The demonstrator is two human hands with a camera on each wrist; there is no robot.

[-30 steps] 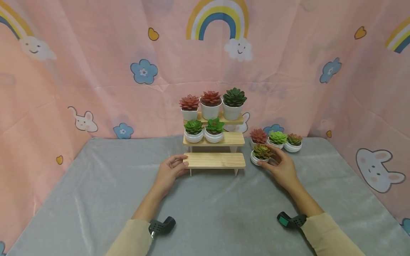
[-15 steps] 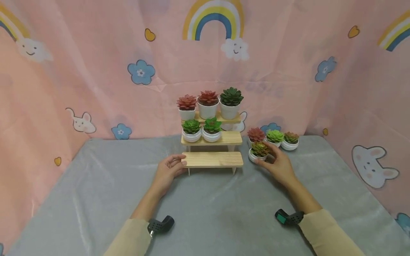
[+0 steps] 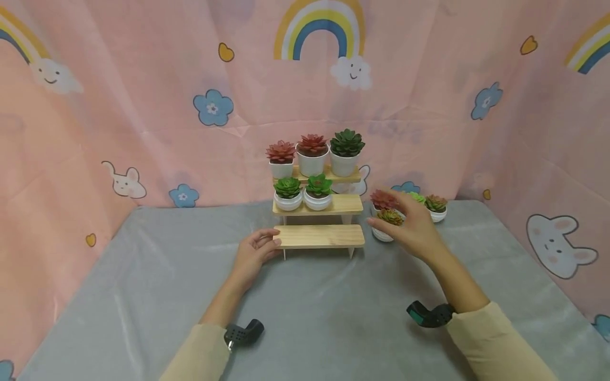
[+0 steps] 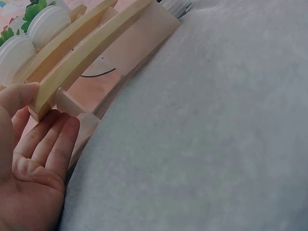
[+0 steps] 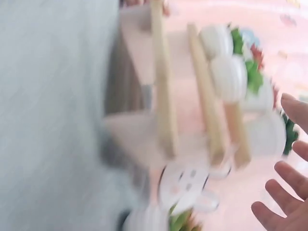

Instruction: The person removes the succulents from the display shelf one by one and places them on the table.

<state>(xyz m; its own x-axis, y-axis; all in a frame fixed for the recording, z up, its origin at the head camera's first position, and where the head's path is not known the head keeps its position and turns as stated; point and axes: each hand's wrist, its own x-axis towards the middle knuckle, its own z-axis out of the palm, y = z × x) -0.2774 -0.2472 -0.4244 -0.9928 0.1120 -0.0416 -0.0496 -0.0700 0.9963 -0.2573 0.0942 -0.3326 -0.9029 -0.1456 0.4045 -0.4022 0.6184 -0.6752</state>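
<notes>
My left hand point(image 3: 252, 256) pinches the left end of the lowest step of a three-tier wooden plant stand point(image 3: 319, 236). In the left wrist view its thumb lies on top of the board point(image 4: 82, 57) and its fingers beneath. My right hand point(image 3: 418, 227), fingers spread, hovers over a potted yellow-green succulent point(image 3: 389, 217) on the cloth right of the stand. It holds nothing, and the right wrist view shows its parted fingertips point(image 5: 262, 211). Two green succulents point(image 3: 318, 186) in white pots stand on the middle step, leaving its right end bare.
Two red succulents point(image 3: 312, 145) and a dark green one point(image 3: 347, 143) fill the top step. Behind the right hand are a potted red succulent point(image 3: 383, 199), a partly hidden lime one point(image 3: 416, 197) and a reddish-green one point(image 3: 436, 203). A pink printed curtain point(image 3: 257, 153) backs the grey cloth point(image 3: 333, 317).
My right hand has let go of the yellow-green succulent's pot and risen over it, fingers opening. The pot stays beside the stand. My left hand keeps its hold on the lowest step.
</notes>
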